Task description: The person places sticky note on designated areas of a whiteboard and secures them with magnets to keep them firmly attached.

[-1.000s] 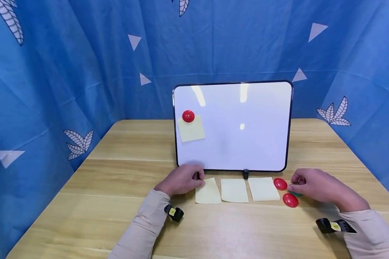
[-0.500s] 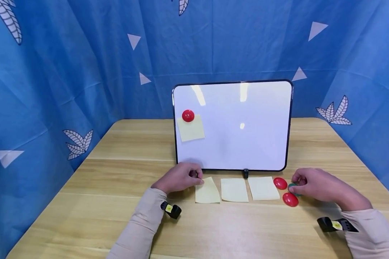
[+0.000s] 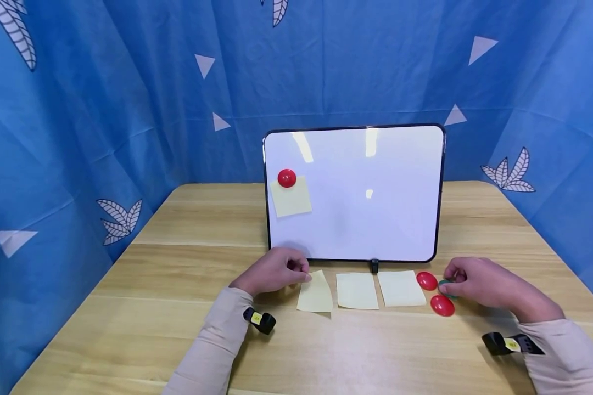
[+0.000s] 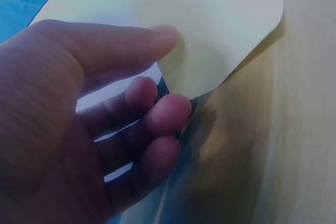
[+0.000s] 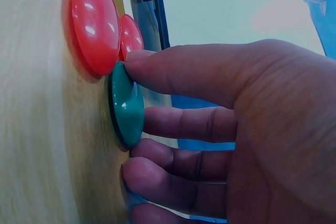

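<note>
My left hand [image 3: 275,270] pinches the upper left corner of a pale yellow sticky note [image 3: 315,293] between thumb and finger. The note curls up, and its lower right corner casts a shadow on the table. My right hand [image 3: 489,282] holds a round green magnet [image 5: 127,108] by its edges, thumb on one side and fingers on the other. In the right wrist view the magnet stays at the tabletop; whether it is lifted is hard to tell. Beside it lie two red magnets, one nearer [image 3: 442,305] and one farther [image 3: 427,281].
Two more sticky notes, one in the middle [image 3: 357,291] and one at right [image 3: 402,288], lie in a row before the whiteboard [image 3: 370,219]. On the board's left, a red magnet [image 3: 287,178] holds a note [image 3: 292,202]. A blue curtain [image 3: 365,66] hangs behind the wooden table [image 3: 178,307].
My left hand has moved slightly left and up, and the note's right side has curled off the table. The green magnet has shifted slightly in my right hand, which otherwise stays put.
</note>
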Available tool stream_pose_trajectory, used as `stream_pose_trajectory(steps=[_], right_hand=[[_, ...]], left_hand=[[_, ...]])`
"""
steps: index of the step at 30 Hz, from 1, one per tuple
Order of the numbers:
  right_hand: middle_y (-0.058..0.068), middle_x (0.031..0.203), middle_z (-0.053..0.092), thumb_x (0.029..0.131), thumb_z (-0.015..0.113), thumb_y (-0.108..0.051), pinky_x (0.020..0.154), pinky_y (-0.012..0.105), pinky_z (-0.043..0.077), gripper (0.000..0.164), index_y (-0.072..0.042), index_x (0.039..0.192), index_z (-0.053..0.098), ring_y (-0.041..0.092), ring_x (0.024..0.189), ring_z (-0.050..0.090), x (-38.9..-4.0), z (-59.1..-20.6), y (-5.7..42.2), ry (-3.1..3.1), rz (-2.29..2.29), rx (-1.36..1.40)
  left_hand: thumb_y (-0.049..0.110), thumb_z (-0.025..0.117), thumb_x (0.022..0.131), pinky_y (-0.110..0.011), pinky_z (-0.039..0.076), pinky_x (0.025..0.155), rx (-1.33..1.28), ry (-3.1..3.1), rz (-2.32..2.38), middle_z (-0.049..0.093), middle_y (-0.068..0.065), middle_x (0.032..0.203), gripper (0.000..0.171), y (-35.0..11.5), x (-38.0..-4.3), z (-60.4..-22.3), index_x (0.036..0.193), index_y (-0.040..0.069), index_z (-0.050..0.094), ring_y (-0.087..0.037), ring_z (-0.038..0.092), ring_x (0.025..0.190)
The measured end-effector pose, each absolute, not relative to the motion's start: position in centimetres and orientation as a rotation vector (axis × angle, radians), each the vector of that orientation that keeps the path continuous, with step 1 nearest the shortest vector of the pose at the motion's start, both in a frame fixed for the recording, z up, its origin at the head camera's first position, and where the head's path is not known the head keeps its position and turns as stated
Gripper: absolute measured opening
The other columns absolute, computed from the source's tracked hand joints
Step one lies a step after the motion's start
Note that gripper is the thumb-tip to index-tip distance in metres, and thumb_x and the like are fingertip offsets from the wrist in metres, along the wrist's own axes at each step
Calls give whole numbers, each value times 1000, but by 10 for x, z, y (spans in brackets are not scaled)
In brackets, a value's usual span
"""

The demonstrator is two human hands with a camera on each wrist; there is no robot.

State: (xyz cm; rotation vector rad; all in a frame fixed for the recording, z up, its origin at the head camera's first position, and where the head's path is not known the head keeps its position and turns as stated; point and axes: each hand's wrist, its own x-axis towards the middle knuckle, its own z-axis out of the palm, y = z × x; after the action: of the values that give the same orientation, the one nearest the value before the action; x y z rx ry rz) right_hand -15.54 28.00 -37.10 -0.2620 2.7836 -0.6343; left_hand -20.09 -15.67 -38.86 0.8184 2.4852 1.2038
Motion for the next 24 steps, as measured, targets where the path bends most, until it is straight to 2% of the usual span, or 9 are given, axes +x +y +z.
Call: stream_pose_trajectory(steps=[14, 24], right_hand=[[2, 82, 59, 84, 80, -38, 62, 35, 43, 36, -8, 96, 67, 20, 73, 51, -156, -373, 279, 2775, -634, -244], [3, 79, 55, 82, 81, -40, 58, 33, 41, 39, -9, 94, 61, 20, 70, 49, -154, -375, 278, 2784, -668, -233]], left_hand=[[16, 78, 88, -27, 45, 61, 814, 2518, 1227, 62, 3, 77, 13, -154, -202, -391, 82, 21, 68, -15, 55, 75], [18, 75, 91, -30, 47, 62, 825, 2484, 1265, 63, 2, 81, 11, -152, -200, -388, 85, 20, 67, -16, 57, 75]])
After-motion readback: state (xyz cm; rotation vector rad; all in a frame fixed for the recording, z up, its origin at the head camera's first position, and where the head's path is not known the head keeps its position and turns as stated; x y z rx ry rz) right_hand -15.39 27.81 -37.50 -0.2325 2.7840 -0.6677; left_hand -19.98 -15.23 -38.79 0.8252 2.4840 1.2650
